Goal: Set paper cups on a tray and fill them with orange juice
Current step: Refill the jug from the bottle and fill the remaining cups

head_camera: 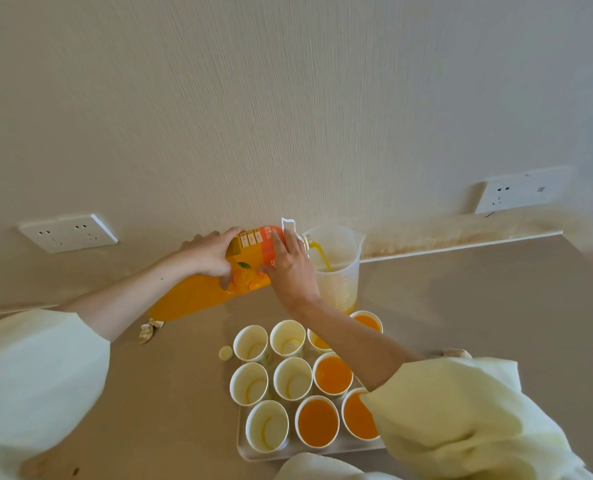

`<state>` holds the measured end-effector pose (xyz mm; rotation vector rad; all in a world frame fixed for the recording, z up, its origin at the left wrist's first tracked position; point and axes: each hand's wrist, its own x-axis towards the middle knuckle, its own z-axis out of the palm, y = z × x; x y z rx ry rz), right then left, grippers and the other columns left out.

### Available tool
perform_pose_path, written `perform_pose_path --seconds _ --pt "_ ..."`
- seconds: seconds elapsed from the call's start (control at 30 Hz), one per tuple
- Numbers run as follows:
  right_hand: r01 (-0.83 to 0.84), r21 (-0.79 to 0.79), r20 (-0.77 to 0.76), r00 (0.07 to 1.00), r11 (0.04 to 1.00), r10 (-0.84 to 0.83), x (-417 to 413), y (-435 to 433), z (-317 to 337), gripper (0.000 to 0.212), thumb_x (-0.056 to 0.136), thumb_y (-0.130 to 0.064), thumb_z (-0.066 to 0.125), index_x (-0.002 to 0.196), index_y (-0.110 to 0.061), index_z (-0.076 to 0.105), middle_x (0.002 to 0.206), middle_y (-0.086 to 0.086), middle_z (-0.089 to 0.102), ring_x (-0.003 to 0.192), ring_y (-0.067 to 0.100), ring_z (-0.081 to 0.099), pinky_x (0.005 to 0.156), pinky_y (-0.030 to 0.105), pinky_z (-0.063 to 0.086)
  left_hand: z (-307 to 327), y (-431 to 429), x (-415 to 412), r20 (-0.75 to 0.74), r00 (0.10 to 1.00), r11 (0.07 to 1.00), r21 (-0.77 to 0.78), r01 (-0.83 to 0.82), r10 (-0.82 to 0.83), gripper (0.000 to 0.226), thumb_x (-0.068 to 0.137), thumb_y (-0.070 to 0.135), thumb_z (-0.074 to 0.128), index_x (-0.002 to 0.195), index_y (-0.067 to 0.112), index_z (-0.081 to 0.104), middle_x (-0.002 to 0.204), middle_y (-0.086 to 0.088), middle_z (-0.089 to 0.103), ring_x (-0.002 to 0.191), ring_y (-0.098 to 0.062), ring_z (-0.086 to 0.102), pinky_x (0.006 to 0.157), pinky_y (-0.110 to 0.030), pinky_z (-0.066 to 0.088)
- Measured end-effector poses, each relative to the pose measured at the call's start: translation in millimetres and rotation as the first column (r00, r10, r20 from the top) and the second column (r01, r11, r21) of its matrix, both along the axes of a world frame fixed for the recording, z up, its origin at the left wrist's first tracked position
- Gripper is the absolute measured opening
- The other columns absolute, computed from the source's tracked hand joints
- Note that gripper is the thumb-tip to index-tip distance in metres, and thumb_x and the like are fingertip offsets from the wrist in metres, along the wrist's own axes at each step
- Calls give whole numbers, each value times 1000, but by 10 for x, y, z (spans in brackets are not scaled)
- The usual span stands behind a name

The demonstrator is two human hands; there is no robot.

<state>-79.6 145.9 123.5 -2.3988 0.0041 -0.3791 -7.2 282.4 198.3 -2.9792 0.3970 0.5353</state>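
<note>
A large orange juice bottle (198,296) lies tipped almost level, its neck over a clear measuring jug (340,271). Juice streams from the bottle into the jug. My left hand (212,252) grips the bottle's middle from above. My right hand (288,268) holds it near the neck. Below, a pale tray (243,448) carries several white paper cups. The left ones, such as an empty cup (266,426), hold no juice. The right ones, such as a filled cup (317,421), hold juice. My right forearm and sleeve hide part of the right-hand cups.
A yellow bottle cap (225,353) lies on the beige counter left of the tray. A crumpled wrapper (149,330) sits under the bottle's base. The wall with two socket plates (68,233) (517,194) stands close behind the jug.
</note>
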Motion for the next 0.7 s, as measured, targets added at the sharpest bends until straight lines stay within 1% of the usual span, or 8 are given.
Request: perform_pose_path --seconds 0.1,0.23,0.4,0.7 --pt "1 2 -2 1000 1000 -1 -12 -3 4 73 92 -23 63 151 -4 25 154 17 28 146 31 19 115 37 25 8 1 -14 -5 1000 1000 3 3 -3 123 58 21 89 150 34 8 139 -7 42 120 -34 47 80 -35 48" --pt "11 22 -6 1000 1000 -11 -17 12 -6 75 90 -23 65 151 -4 26 155 16 28 146 30 19 115 37 27 33 -5 -40 18 1000 999 36 18 -19 126 53 27 90 148 37 8 137 -6 45 118 -34 49 88 -42 51" --pt "11 25 -6 1000 1000 -11 -34 31 -13 74 90 -23 66 150 -3 28 153 18 31 145 32 22 115 39 30 34 15 -59 15 1000 999 49 15 -16 127 50 28 90 147 40 8 134 -5 46 115 -33 50 88 -44 51" --pt "4 45 -6 1000 999 -4 -51 55 -29 73 89 -21 66 150 -3 29 153 19 31 144 33 23 114 43 32 0 52 -65 20 1000 999 52 5 -6 125 53 27 89 149 38 8 136 -6 45 118 -33 49 88 -42 50"
